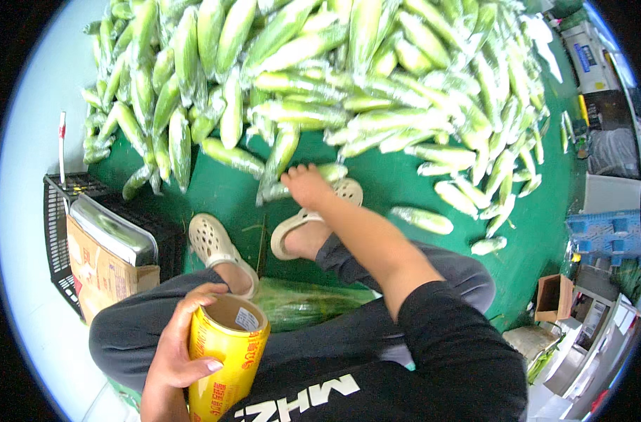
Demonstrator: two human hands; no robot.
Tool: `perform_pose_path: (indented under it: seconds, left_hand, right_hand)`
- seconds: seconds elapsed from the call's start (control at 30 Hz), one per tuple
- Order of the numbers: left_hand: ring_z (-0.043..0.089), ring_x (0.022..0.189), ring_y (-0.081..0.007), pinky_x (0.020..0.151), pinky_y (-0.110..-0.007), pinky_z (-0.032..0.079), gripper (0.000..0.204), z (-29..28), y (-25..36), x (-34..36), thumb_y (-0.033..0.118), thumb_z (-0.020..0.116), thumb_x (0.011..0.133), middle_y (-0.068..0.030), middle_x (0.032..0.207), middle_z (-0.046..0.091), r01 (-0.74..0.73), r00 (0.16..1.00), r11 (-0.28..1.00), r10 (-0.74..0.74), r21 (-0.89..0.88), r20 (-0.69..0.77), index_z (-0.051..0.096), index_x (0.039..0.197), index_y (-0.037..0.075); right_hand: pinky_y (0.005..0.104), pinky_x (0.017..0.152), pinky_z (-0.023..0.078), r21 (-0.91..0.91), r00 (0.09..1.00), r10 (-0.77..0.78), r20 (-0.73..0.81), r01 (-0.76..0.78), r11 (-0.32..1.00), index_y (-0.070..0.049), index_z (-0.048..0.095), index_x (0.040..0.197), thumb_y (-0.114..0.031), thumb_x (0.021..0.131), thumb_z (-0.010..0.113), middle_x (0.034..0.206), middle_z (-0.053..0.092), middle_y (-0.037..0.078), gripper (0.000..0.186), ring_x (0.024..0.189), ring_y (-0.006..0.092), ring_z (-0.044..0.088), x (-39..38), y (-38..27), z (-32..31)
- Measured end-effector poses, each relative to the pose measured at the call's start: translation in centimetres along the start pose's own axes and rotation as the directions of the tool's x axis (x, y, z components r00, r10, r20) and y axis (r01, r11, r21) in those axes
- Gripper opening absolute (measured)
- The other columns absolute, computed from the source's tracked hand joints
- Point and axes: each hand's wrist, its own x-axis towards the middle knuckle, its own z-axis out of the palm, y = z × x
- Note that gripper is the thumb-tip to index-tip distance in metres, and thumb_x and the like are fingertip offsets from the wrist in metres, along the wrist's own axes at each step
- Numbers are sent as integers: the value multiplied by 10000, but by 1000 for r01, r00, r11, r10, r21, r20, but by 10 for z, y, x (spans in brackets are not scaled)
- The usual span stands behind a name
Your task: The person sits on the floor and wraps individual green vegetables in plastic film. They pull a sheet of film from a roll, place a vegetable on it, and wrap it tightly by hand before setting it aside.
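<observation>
My left hand (pixel 180 344) grips a tall yellow roll (pixel 229 359) of wrapping film with a hollow cardboard core, held upright at my lap. My right hand (pixel 308 186) reaches out above my cream clog (pixel 289 239), its fingers curled over a plastic-wrapped pale green cucumber (pixel 333 171) at the near edge of a large heap of similar wrapped cucumbers (pixel 363 119). A loose wrapped cucumber (pixel 422 219) lies to the right of that hand. A plastic bag (pixel 299 302) with green contents lies between my crossed legs.
I sit on a green floor (pixel 517 281). At left stands a black crate (pixel 57 246) with cardboard (pixel 88 281) and a tray, beside a pale wall (pixel 32 141). At right are a blue plastic crate (pixel 605 232), a small cardboard box (pixel 554 297), grey bins and assorted clutter.
</observation>
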Motion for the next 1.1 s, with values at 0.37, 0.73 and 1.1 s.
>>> perform_pose_path:
  seconds: [0.37, 0.73, 1.1]
  left_hand:
    - [417, 1424, -334, 1201, -433, 272, 875, -13, -4, -41, 398, 810, 731, -231, 1512, 435, -160, 986, 980, 153, 116, 70, 463, 1444, 27]
    - [483, 1403, -368, 1169, -402, 354, 1027, -23, -25, -108, 355, 768, 866, -270, 1519, 446, -238, 971, 886, 222, 399, 87, 171, 1618, -10]
    - [471, 1401, -440, 1160, -418, 387, 1226, -31, -58, -227, 491, 875, 762, -336, 1533, 412, -157, 982, 813, 65, 560, 180, 163, 1601, -50]
  right_hand:
    - [545, 925, 491, -321, 904, 414, 106, -363, 875, -161, 640, 1257, -141, 865, 636, 1251, 640, 116, 393, 1165, 342, 627, -120, 95, -82]
    - [501, 947, 547, -148, 856, 469, 216, -446, 883, -96, 665, 1285, -381, 954, 630, 1166, 718, 221, 438, 1094, 407, 682, -144, 11, -119]
    - [463, 1027, 509, -189, 974, 217, 69, -201, 961, -87, 659, 1349, -453, 937, 659, 1215, 715, 220, 551, 1146, 396, 669, -21, -80, -268]
